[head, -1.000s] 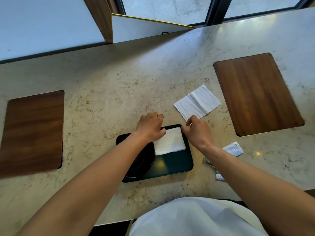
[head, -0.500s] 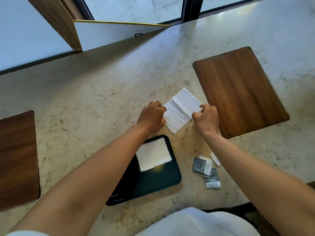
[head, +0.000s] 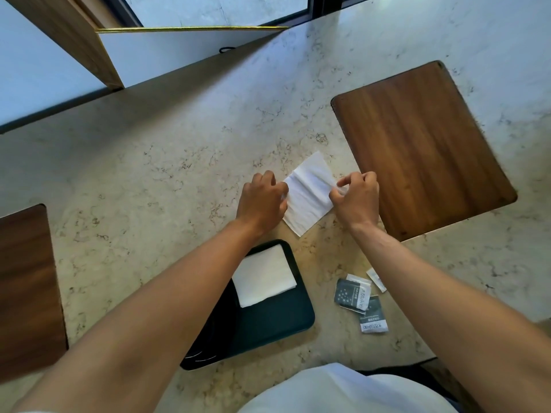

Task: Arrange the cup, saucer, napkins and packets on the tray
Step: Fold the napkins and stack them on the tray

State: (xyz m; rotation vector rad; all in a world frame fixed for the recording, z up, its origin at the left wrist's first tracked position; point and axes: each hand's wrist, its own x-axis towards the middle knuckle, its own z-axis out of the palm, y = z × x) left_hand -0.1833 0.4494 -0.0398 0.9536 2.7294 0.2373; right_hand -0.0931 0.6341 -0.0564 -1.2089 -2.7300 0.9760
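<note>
A dark green tray [head: 268,326] lies on the marble counter near me, partly under my left forearm. A folded white napkin [head: 264,275] rests on its far end. A second white napkin [head: 308,195] lies unfolded on the counter beyond the tray. My left hand [head: 262,201] pinches its left edge and my right hand [head: 356,198] pinches its right edge. Several dark grey and white packets [head: 357,299] lie on the counter right of the tray. A dark saucer rim [head: 198,357] peeks out at the tray's near end; no cup is visible.
A wooden inlay panel [head: 417,144] sits in the counter to the right of the napkin, another wooden panel [head: 26,287] at the far left. A window frame and wooden post [head: 74,40] border the counter's far edge. My white shirt [head: 343,391] fills the bottom.
Both hands left the folded napkin on the tray and reached forward to the second napkin, gripping its two side edges. The view has shifted left and forward.
</note>
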